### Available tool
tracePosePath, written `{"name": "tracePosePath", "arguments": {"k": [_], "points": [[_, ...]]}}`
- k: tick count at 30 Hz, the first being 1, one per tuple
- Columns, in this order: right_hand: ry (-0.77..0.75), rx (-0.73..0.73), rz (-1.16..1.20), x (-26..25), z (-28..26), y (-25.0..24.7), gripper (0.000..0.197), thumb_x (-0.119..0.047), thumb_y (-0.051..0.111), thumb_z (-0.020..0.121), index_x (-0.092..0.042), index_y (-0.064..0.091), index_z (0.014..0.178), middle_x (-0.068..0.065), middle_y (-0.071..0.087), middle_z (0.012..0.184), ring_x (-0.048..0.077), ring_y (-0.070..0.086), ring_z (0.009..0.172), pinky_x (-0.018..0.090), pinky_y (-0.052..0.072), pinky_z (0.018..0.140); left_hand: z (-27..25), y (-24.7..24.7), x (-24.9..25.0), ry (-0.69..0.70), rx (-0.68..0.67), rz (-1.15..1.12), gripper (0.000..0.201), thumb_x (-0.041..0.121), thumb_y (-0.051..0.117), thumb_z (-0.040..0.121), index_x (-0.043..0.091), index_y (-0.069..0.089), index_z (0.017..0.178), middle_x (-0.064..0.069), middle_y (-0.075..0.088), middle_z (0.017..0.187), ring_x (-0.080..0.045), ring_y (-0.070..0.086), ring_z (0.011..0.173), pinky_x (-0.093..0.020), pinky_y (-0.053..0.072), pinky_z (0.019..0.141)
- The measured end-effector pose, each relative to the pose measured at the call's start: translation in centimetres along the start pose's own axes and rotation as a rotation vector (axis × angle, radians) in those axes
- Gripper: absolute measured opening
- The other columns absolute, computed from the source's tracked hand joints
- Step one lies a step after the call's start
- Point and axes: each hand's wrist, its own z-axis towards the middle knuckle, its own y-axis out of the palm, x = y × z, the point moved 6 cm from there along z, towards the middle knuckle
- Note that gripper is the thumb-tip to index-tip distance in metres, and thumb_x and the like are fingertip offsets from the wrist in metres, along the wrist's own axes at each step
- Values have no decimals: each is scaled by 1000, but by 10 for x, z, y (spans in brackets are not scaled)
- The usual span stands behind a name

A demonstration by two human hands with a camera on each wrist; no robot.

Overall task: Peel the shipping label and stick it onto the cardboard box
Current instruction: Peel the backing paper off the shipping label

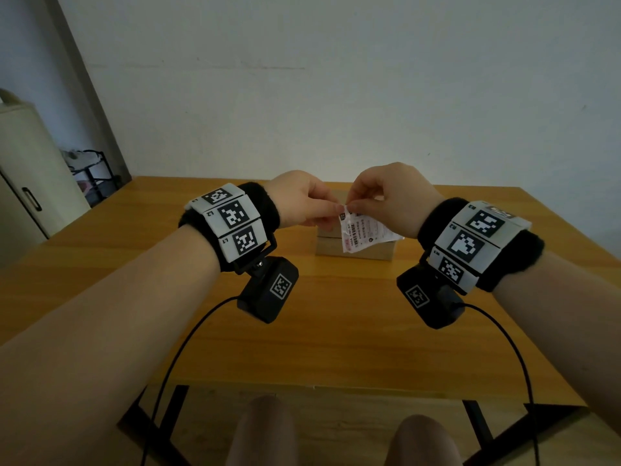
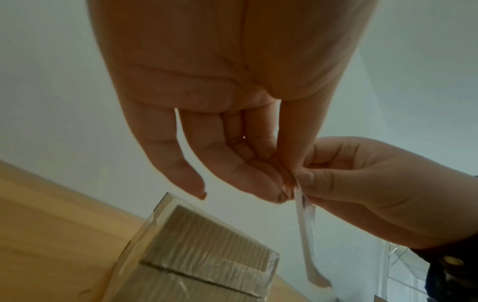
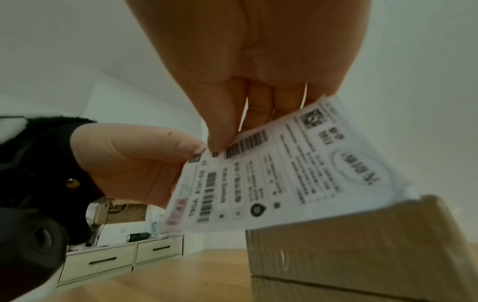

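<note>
Both hands, the left hand (image 1: 304, 200) and the right hand (image 1: 389, 196), are pinching one top corner of the shipping label (image 1: 364, 235) with thumbs and fingertips pressed together, while the rest of it is hanging down just below the fingers, in front of the cardboard box (image 1: 356, 250) sitting on the table (image 1: 336, 331). Being thin, light and floppy, the paper is probably going to curl and stick to itself, so holding only the corners and edges looks best.

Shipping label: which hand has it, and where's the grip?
Both. The left hand and right hand pinch the shipping label at the same top corner, above the cardboard box.
</note>
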Motion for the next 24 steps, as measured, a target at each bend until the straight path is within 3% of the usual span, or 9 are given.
{"name": "tracePosePath", "arguments": {"k": [3,5,7,10,14,16,19,22,24], "points": [[-10,40,-54,1,1,0,12,-25,60,87,-17,69,91,-6,62,89,11,55,84,13,43,63,-2,-2,2,16,25,30,10,27,62,86,22,70,84,-3,74,91,-21,70,94,-34,54,92],[-30,116,-136,1,1,-2,13,-30,62,85,-22,68,92,-6,62,99,13,53,96,23,45,82,-2,-5,3,32,81,55,20,27,62,86,15,72,98,5,70,81,-11,66,83,-25,52,85],[-28,250,-180,1,-1,-8,13,-31,64,82,-23,67,92,-2,60,108,19,50,108,34,39,96,0,-10,1,31,148,70,24,27,61,87,13,71,103,8,68,79,-10,66,83,-25,51,85],[-30,381,-125,-1,-5,-17,9,-26,65,81,-18,67,85,-1,60,96,17,52,95,26,42,83,2,-17,-5,5,220,-45,23,24,60,88,11,70,104,8,67,78,-8,66,77,-27,54,85],[-3,261,32,-3,-8,-4,7,-25,67,82,-18,68,83,-10,59,84,-1,50,73,5,34,58,3,-19,-10,-35,238,-189,20,23,61,88,10,69,102,8,66,71,3,63,62,-13,52,67],[10,245,92,-3,-8,2,9,-29,68,80,-20,68,83,-12,61,84,-2,53,75,3,33,58,2,-16,-12,-58,219,-265,13,23,63,87,15,70,93,8,67,71,5,64,58,-13,52,67],[46,241,133,-1,-7,5,14,-32,71,78,-19,69,85,-15,60,80,-4,53,73,1,37,60,0,-13,-11,-66,191,-327,9,22,63,86,23,67,79,7,68,72,1,65,66,-17,53,73],[59,240,131,-1,-9,5,14,-33,72,77,-21,69,83,-19,57,75,-10,49,68,-7,34,59,-1,-11,-11,-70,178,-348,9,22,64,86,23,67,78,5,69,74,-3,65,71,-22,53,80],[68,240,140,0,-10,4,13,-32,71,78,-20,69,83,-17,59,76,-9,47,63,-1,36,56,-1,-11,-11,-69,171,-355,8,22,64,86,23,68,79,4,69,76,-5,65,73,-24,53,82]]}}
